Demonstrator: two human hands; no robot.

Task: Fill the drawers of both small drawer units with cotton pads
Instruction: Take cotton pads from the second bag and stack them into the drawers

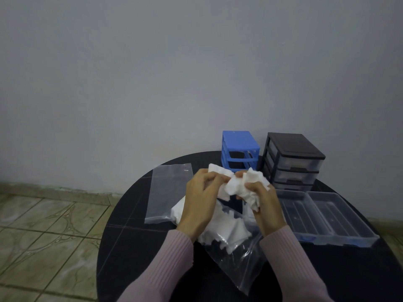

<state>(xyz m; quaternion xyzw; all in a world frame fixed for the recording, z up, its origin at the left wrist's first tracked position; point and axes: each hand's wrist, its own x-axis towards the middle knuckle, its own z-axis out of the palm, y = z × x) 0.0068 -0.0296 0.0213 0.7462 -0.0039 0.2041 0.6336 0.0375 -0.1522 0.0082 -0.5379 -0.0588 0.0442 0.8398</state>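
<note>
Hands [231,192] raised together — gripping cotton pads [239,186].

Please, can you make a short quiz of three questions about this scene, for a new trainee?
1. True or false: the blue drawer unit has its drawers inside.
2. What do the left hand and right hand hold? A) cotton pads B) a cup
3. Where do the two clear drawers lie?

Key: 1 false, its slots are empty. 2 A. 3 On the black table, before the black drawer unit.
</note>
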